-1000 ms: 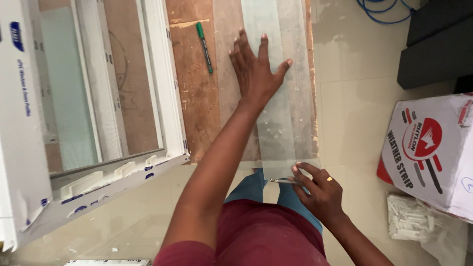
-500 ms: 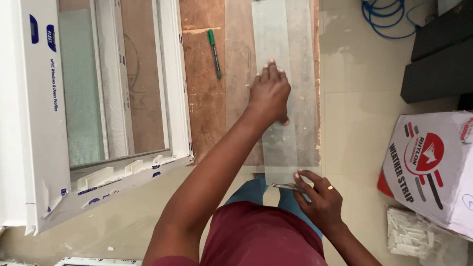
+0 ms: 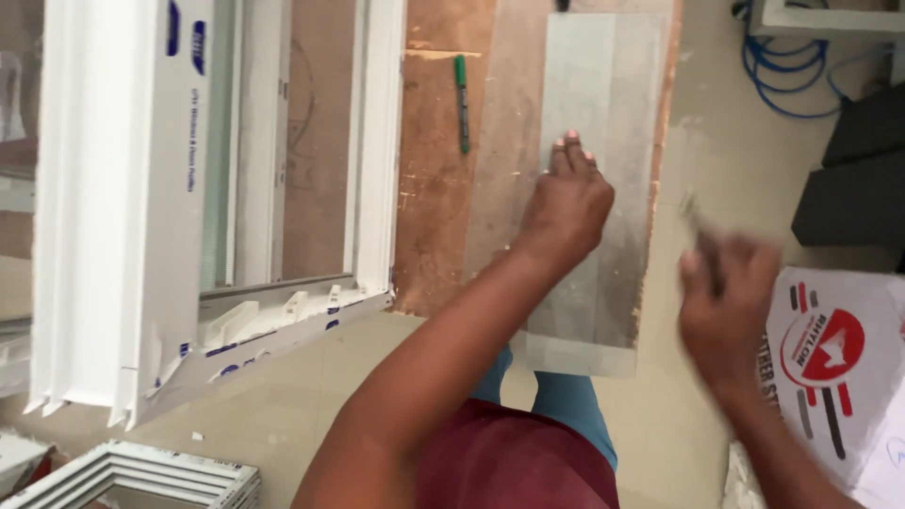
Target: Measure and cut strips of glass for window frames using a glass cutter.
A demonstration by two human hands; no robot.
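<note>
Plywood (image 3: 434,188) carries one glass strip (image 3: 603,113), one green marker (image 3: 461,102); both hands apart, left (image 3: 566,203) pressing glass.

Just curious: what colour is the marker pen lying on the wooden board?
Green marker pen, clearest in the head view.

Head view, steeply downward (close)

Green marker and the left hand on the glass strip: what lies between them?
In the head view, only bare wooden board lies between the green marker and the left hand, then the near edge of the glass strip that the hand presses on.
</note>
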